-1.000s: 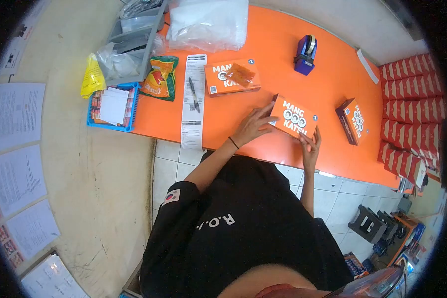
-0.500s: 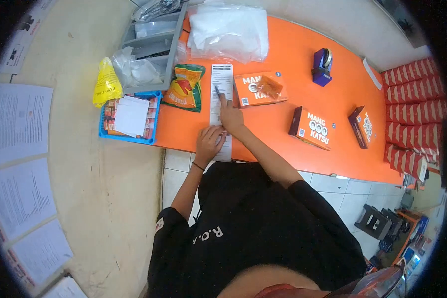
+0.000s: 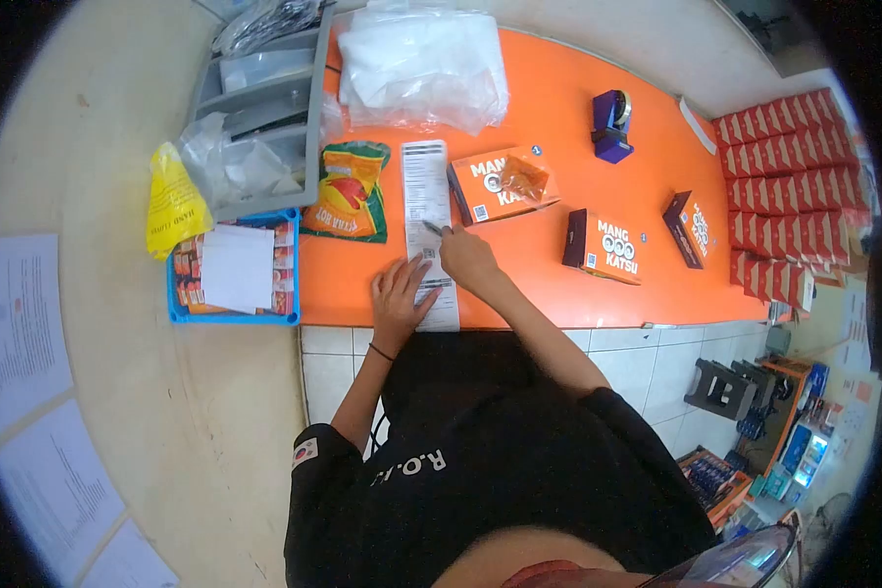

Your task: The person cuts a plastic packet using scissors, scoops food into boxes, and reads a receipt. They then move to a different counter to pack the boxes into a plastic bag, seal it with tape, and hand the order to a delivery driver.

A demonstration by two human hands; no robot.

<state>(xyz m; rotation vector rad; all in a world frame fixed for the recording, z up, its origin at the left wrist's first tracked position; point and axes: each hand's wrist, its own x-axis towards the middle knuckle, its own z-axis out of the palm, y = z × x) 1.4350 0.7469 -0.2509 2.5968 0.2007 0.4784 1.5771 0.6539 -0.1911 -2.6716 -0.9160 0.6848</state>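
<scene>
A long printed receipt (image 3: 426,186) lies lengthwise on the orange table. My right hand (image 3: 468,260) is closed around a dark pen (image 3: 432,227), whose tip points at the receipt about midway along it. Flat on the table's near side, my left hand (image 3: 399,299) rests with fingers apart, its fingertips on the receipt's lower left part. A green and orange snack packet (image 3: 348,191) lies left of the receipt. Close on the right is an orange Mang Katsu box (image 3: 480,171) with a small clear packet of orange sauce (image 3: 524,180) on top.
More Mang Katsu boxes (image 3: 605,247) stand farther right, near a purple tape dispenser (image 3: 612,127). Red and white boxes (image 3: 789,181) are stacked at the right end. To the left are a grey organizer (image 3: 313,127) and a blue basket (image 3: 235,316). Plastic bags (image 3: 421,69) lie at the back.
My right hand has moved the pen down the receipt, towards me. My left hand has shifted left from beside the right wrist, and its fingers are more spread. The camera view has shifted.
</scene>
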